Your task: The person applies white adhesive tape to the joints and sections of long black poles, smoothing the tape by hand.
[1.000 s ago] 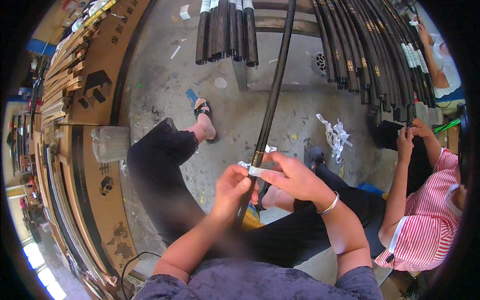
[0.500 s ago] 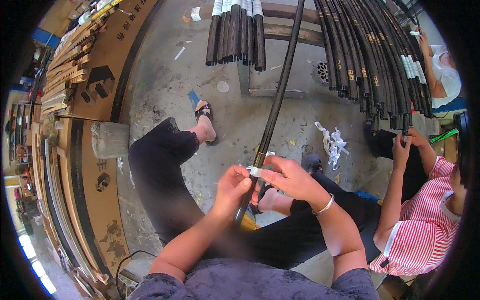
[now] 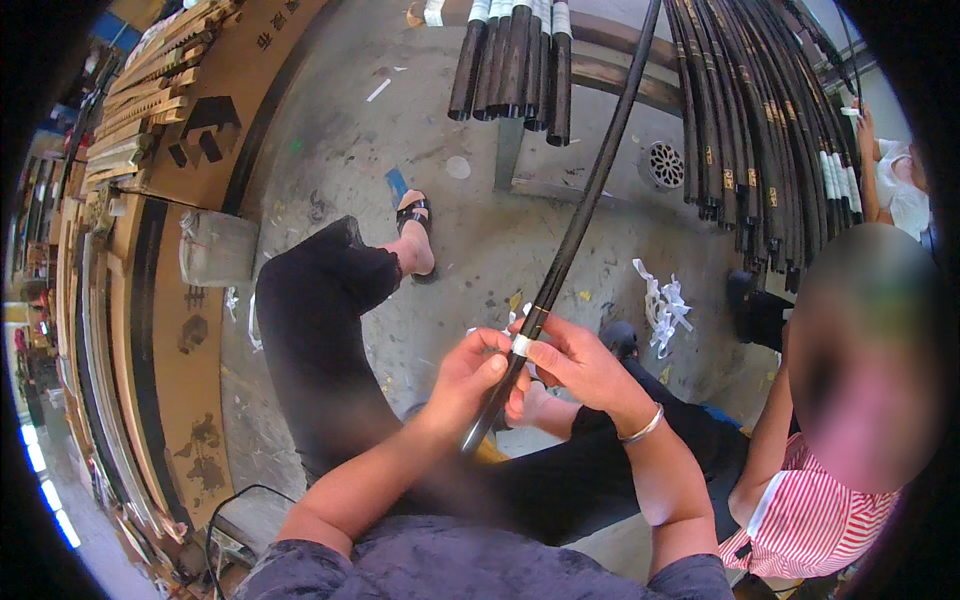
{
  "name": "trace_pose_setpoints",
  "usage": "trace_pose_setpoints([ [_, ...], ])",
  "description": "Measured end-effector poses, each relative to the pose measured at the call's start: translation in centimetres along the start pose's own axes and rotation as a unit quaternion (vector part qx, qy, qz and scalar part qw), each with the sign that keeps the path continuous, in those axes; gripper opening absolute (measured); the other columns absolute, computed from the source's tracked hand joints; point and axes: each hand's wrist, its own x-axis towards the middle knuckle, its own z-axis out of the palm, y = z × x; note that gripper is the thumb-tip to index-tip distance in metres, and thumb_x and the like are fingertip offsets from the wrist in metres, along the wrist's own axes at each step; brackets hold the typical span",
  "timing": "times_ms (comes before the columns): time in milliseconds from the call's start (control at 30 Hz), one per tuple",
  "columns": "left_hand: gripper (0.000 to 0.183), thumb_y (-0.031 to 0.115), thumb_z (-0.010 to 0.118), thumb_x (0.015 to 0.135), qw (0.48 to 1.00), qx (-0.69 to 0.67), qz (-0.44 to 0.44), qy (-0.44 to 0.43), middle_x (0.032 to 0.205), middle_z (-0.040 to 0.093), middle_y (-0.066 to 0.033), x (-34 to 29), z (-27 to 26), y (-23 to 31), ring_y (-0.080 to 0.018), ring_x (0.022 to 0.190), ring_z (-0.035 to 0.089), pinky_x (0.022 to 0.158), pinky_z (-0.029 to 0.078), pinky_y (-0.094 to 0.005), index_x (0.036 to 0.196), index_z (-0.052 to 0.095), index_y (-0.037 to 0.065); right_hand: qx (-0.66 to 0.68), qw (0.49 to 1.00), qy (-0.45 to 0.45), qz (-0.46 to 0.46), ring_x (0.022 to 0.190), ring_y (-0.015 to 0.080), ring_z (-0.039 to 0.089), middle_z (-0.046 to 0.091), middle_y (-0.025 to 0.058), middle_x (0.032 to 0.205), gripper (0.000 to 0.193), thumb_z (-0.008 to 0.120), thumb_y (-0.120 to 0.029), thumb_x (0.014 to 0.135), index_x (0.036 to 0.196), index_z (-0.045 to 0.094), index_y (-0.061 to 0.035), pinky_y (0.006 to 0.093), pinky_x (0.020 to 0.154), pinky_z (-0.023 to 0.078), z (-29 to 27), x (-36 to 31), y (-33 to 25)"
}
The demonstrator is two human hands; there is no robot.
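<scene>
A long black pole [image 3: 590, 205] with thin gold rings slants from my lap up to the far right. White tape [image 3: 521, 345] circles it near its lower end. My left hand [image 3: 468, 375] is closed about the pole from the left, its fingertips beside the tape and some fingers behind the shaft. On the other side, my right hand [image 3: 582, 368] grips the pole, its thumb against the tape's edge. A metal bangle [image 3: 643, 424] is on my right wrist. The fingers behind the pole are partly hidden.
Bundled black poles [image 3: 510, 70] with white-wrapped ends lie on a rack ahead; more dark poles [image 3: 750, 130] lie at the far right. White strips [image 3: 662, 308] litter the floor. Cardboard boxes [image 3: 190, 350] line the left. A person in a striped shirt [image 3: 815, 515] sits close at right.
The view has shifted, and the pole and both hands appear slightly farther right. The white tape now lies flatter around the pole. The neighbour at right has leaned nearer.
</scene>
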Motion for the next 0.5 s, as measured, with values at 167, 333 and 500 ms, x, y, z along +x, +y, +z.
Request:
trace_pose_setpoints([
  [167,0.034,0.023,0.060,0.096,0.997,-0.002,-0.067,-0.029,0.101,0.063,-0.0137,-0.5,0.4,1.3,-0.0196,0.082,0.065,0.072,0.056,-0.0340,0.120,0.044,0.004,-0.006,1.000,0.022,0.005,0.081,0.0095,0.058,0.062,0.0030,0.091,0.034,0.054,-0.023,0.099,0.125,0.052,-0.0010,0.0260,0.074,0.048,-0.1,0.4,1.3],
  [333,0.066,0.023,0.078,0.080,0.972,0.234,0.005,-0.003,0.125,0.055,-0.0070,-1.0,1.0,0.8,-0.0190,0.115,0.053,0.101,0.041,-0.0350,0.134,0.046,0.000,-0.149,0.986,0.065,-0.030,0.107,0.0173,0.058,0.062,0.0116,0.119,0.038,0.056,-0.026,0.094,0.127,0.055,-0.0059,0.0353,0.094,0.046,-0.3,-0.4,-0.7],
  [500,0.040,0.000,0.063,0.080,0.986,0.101,0.055,0.124,0.090,0.061,-0.0111,-1.7,3.7,-0.6,-0.0168,0.069,0.061,0.055,0.053,-0.0286,0.118,0.051,0.000,-0.059,0.995,0.068,-0.052,0.093,0.0178,0.063,0.066,0.0128,0.103,0.041,0.057,-0.035,0.096,0.122,0.055,-0.0042,0.0338,0.082,0.049,0.0,-1.3,-0.7],
])
